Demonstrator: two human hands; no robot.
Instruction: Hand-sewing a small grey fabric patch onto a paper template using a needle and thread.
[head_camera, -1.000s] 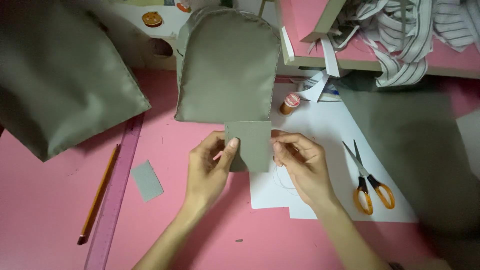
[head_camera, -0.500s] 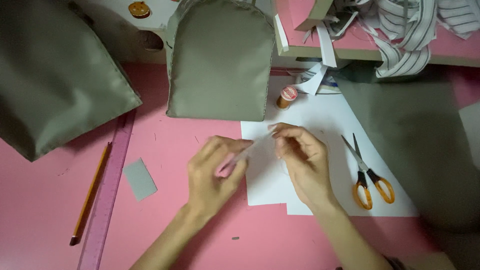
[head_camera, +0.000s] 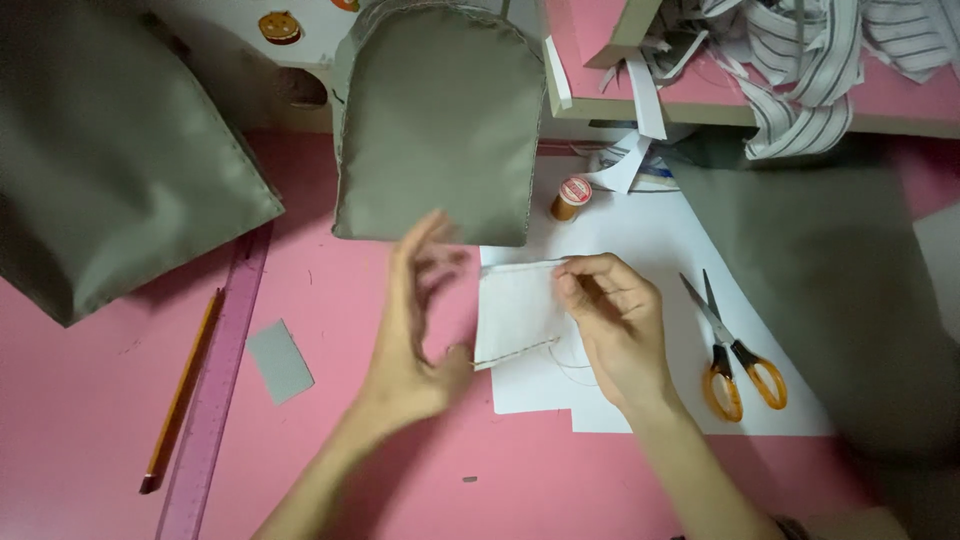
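My right hand (head_camera: 615, 325) pinches the right edge of a small rectangular fabric patch (head_camera: 515, 312), whose pale underside faces up. My left hand (head_camera: 415, 320) is blurred, fingers spread, thumb touching the patch's lower left corner beside a thin thread. Just above the hands lies an arch-shaped olive fabric panel (head_camera: 435, 120) on the pink table (head_camera: 90, 400). The patch rests partly over white paper sheets (head_camera: 650, 250).
Orange-handled scissors (head_camera: 735, 355) lie on the paper at right. A thread spool (head_camera: 571, 197) stands near the panel. A large olive fabric piece (head_camera: 110, 160) lies at left, another (head_camera: 830, 280) at right. A pencil (head_camera: 182, 390), purple ruler (head_camera: 220, 385) and small grey scrap (head_camera: 280, 360) lie at left.
The small patch has been turned over from olive side to pale side and laid flat on the paper. My left hand has opened and is moving; the view has shifted.
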